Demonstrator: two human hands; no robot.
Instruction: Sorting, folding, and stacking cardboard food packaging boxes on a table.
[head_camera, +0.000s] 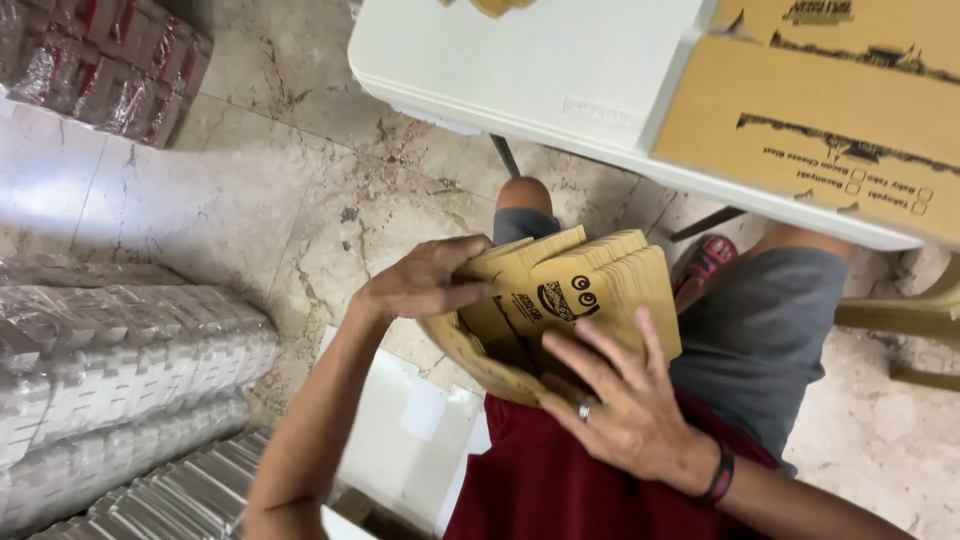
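Observation:
A thick stack of flat brown cardboard boxes (600, 285) with a printed cartoon face rests on my lap. My left hand (425, 280) grips the stack's left end, thumb pressing into the top sheets. My right hand (620, 400), with a ring and a dark wristband, lies spread under and against the stack's near side. One sheet curves out below the stack. I sit in grey shorts and a dark red shirt.
A white folding table (560, 70) stands ahead with a brown printed carton (830, 110) on its right part. Plastic-wrapped bundles (110, 360) lie at the left, more wrapped packs (110, 60) at the top left. White sheets (400, 430) lie on the marble floor.

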